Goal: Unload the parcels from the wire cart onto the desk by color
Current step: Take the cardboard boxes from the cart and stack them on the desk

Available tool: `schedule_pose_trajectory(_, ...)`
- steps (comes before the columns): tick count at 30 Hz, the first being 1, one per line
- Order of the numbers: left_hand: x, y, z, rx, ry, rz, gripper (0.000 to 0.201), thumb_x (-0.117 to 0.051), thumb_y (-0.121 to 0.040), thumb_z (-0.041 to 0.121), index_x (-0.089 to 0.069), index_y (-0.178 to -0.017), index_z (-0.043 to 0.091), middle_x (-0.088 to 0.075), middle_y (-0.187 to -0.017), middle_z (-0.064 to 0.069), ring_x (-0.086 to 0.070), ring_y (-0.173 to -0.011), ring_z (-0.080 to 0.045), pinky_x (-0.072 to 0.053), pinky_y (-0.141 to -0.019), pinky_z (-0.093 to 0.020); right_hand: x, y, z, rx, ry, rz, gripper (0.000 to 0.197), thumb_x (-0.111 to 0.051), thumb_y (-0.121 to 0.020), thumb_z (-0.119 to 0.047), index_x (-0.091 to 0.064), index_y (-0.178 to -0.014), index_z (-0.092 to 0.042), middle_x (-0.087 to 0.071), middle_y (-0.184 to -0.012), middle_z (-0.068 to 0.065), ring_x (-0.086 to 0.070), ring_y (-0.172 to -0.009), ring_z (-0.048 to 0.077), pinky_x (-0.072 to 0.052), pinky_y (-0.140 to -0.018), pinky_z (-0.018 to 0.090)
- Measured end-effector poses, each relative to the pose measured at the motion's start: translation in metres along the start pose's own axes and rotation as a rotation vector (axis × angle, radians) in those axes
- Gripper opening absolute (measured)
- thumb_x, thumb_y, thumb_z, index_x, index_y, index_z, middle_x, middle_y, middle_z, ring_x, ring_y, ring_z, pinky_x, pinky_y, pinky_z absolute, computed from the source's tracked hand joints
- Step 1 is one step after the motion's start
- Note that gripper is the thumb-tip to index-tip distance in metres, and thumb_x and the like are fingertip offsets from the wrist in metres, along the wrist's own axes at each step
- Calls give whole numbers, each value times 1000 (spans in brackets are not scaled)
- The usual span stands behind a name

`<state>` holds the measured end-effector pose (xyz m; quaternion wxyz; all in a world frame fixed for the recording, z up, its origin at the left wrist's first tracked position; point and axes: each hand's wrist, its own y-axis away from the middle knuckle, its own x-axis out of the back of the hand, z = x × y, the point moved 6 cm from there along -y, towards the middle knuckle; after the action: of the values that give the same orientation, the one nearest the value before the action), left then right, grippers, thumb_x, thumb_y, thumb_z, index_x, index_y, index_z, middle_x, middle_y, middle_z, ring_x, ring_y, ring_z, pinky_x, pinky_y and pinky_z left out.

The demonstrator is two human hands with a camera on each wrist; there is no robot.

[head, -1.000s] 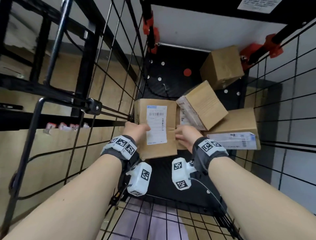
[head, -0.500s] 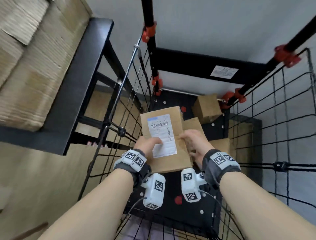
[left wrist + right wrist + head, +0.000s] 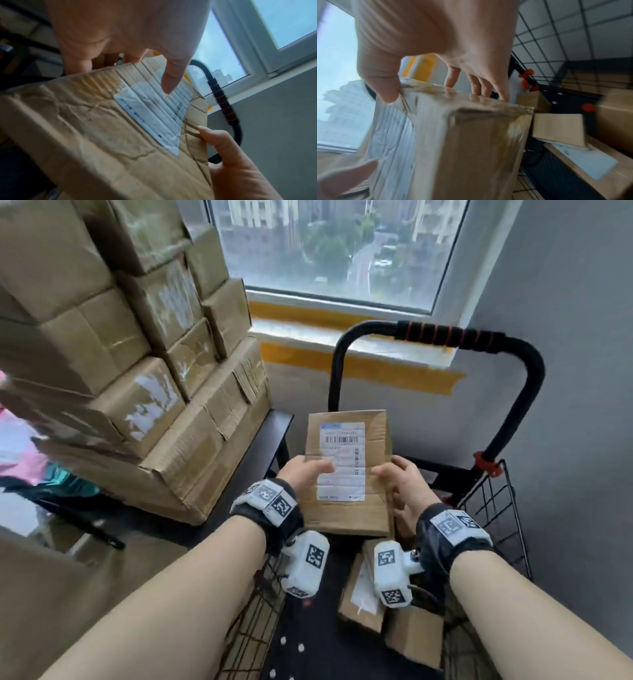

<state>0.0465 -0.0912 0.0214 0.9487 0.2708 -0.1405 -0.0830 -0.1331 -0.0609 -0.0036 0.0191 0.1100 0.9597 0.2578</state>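
Note:
I hold a brown cardboard parcel [image 3: 347, 474] with a white shipping label above the wire cart [image 3: 496, 508]. My left hand [image 3: 305, 474] grips its left edge, thumb lying on the label. My right hand [image 3: 400, 484] grips the right edge. In the left wrist view the parcel [image 3: 102, 135] fills the frame under my left hand [image 3: 130, 56], thumb on the label. The right wrist view has my right hand [image 3: 436, 67] clamped over the parcel's [image 3: 462, 148] end, thumb on one face, fingers on the other. More brown parcels [image 3: 363, 594] lie in the cart below.
A tall stack of brown cartons [image 3: 137, 371] stands on the black desk [image 3: 260, 446] at my left. The cart's black handle [image 3: 445, 333] with red rings arches in front, before a window [image 3: 335, 251]. A grey wall [image 3: 565, 405] is on the right.
Both hands have lifted the labelled parcel up out of the cart. My view has swung up from the cart's bottom to the desk, cartons and window.

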Motion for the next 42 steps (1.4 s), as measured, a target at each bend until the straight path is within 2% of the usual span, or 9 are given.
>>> schedule_pose_trajectory(3, 29, 24, 21, -64, -5, 3, 54, -68, -70, 35, -60, -119, 14, -63, -122, -1, -57, -110, -20, -42, -96, -35, -21, 17, -27, 24, 18, 11, 65, -68, -61, -36, -53, -124, -25, -64, -103, 1, -58, -88, 20, -46, -74, 35)
schedule_pose_trajectory(9, 97, 55, 28, -170, 2, 57, 36, -59, -88, 20, -58, -121, 8, -54, -114, -1, -47, -104, -17, -39, -95, -33, -66, 59, -49, 5, 64, 96, 24, -65, -75, -37, -59, -90, -18, -62, -88, 9, -57, -90, 30, -47, -92, 47)
schedule_pose_trajectory(12, 126, 69, 16, -220, 32, 43, 23, -61, -85, 15, -64, -107, 9, -63, -104, -11, -57, -96, -23, -48, -90, -41, -81, 75, -40, -37, 59, 191, 44, -69, -58, -47, -61, -86, -14, -64, -86, 11, -60, -85, 31, -51, -90, 46)
schedule_pose_trajectory(16, 186, 85, 8, -323, 44, 132, 11, -60, -84, 7, -67, -90, 11, -62, -81, -8, -57, -79, -23, -46, -64, -29, -87, 70, -31, -19, 91, 314, 86, -64, -32, -59, -66, -103, -10, -64, -98, 10, -58, -85, 29, -46, -74, 35)
schedule_pose_trajectory(19, 236, 94, -6, -318, 105, 223, 18, -54, -82, -1, -63, -73, 12, -60, -72, -10, -54, -67, -23, -46, -58, -30, -113, 93, -34, -29, 89, 344, 61, -65, -43, -54, -63, -88, -13, -66, -96, 10, -63, -89, 32, -50, -85, 39)
schedule_pose_trajectory(23, 299, 99, -22, -298, 200, 428, 15, -56, -77, 6, -69, -85, 7, -63, -64, -6, -62, -64, -21, -55, -67, -33, -154, 108, -33, -56, 7, 293, 56, -67, -46, -46, -62, -91, -14, -64, -78, 7, -59, -63, 26, -48, -64, 33)
schedule_pose_trajectory(30, 385, 95, -26, -259, 227, 820, 27, -56, -81, 16, -59, -107, 8, -60, -105, -8, -56, -96, -25, -42, -83, -28, -174, 79, -37, -84, -14, 287, 83, -66, -39, -46, -63, -115, -13, -68, -100, 9, -63, -73, 27, -49, -65, 30)
schedule_pose_trajectory(34, 386, 77, -39, -122, 210, 929, 48, -51, -83, 16, -41, -129, 7, -39, -136, -23, -39, -125, -35, -32, -101, -38, -170, 62, -33, -106, 66, 295, 41, -66, -73, -34, -63, -105, -8, -60, -76, 7, -55, -59, 22, -37, -51, 23)
schedule_pose_trajectory(42, 398, 28, -65, -48, 132, 899, 42, -31, -97, 20, -45, -135, 8, -41, -141, -21, -38, -130, -35, -29, -107, -37, -192, 9, 1, -190, 158, 247, 23, -59, -82, -31, -59, -90, -10, -55, -73, 4, -52, -61, 19, -37, -54, 25)
